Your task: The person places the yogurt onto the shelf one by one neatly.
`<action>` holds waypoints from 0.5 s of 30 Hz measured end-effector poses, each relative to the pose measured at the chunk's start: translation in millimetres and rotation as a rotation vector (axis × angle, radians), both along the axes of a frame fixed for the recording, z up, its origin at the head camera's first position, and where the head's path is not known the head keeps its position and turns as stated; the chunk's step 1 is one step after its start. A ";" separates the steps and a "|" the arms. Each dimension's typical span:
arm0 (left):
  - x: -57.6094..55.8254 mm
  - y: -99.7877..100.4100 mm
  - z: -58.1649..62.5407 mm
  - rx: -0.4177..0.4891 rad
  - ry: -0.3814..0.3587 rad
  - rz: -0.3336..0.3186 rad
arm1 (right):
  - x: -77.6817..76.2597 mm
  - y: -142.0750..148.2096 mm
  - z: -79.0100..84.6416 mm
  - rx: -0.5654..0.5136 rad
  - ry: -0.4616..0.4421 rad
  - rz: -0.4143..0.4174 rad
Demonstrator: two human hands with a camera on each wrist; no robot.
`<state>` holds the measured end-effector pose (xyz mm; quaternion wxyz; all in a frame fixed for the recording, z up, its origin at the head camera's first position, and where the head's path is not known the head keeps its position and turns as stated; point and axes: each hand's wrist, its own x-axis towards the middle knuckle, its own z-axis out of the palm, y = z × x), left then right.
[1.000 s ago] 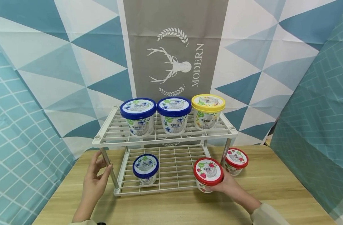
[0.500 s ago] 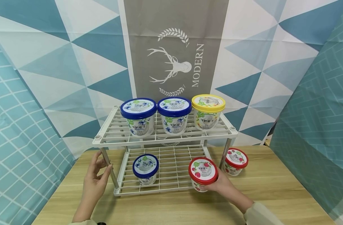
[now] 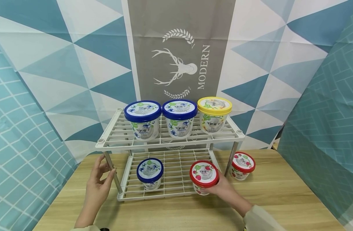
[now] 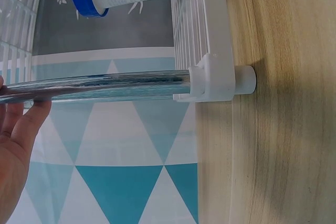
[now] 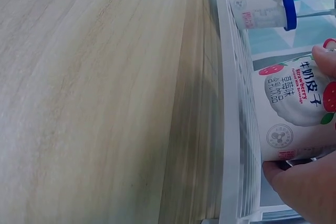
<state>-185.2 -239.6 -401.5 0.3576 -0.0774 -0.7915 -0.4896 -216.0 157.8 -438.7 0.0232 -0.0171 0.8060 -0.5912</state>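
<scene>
My right hand (image 3: 221,189) grips a small red-lidded strawberry tub (image 3: 203,175) at the right front of the lower shelf. In the right wrist view, the printed side of this strawberry tub (image 5: 296,108) lies between thumb and fingers, its base at or just above the wires; contact is unclear. My left hand (image 3: 99,184) holds the front left metal post (image 3: 111,170) of the white two-tier rack (image 3: 170,144); fingertips (image 4: 39,109) meet it in the left wrist view. A small blue-lidded tub (image 3: 149,173) stands on the lower shelf's left side.
Two large blue-lidded tubs (image 3: 143,120) (image 3: 179,118) and one yellow-lidded tub (image 3: 214,115) stand on the upper shelf. Another red-lidded tub (image 3: 242,165) stands on the wooden table (image 3: 280,192), just right of the rack. A patterned cloth (image 3: 107,64) hangs behind.
My right hand has moved left with the strawberry tub, from beside the front right post further in over the lower shelf. The left hand stays on its post.
</scene>
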 end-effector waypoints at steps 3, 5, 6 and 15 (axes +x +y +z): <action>-0.2 0.0 0.4 -0.001 0.006 -0.006 | -1.3 -1.4 -1.5 -0.017 0.004 0.002; -0.4 -0.1 0.5 -0.004 0.009 -0.011 | -1.0 -2.3 -1.2 -0.018 0.007 0.004; -0.5 -0.1 0.5 -0.004 0.009 -0.012 | -1.4 -2.9 -1.5 -0.025 0.007 0.006; -0.5 -1.0 0.3 -0.006 0.004 -0.009 | -3.7 -11.1 -2.4 -0.055 0.033 0.024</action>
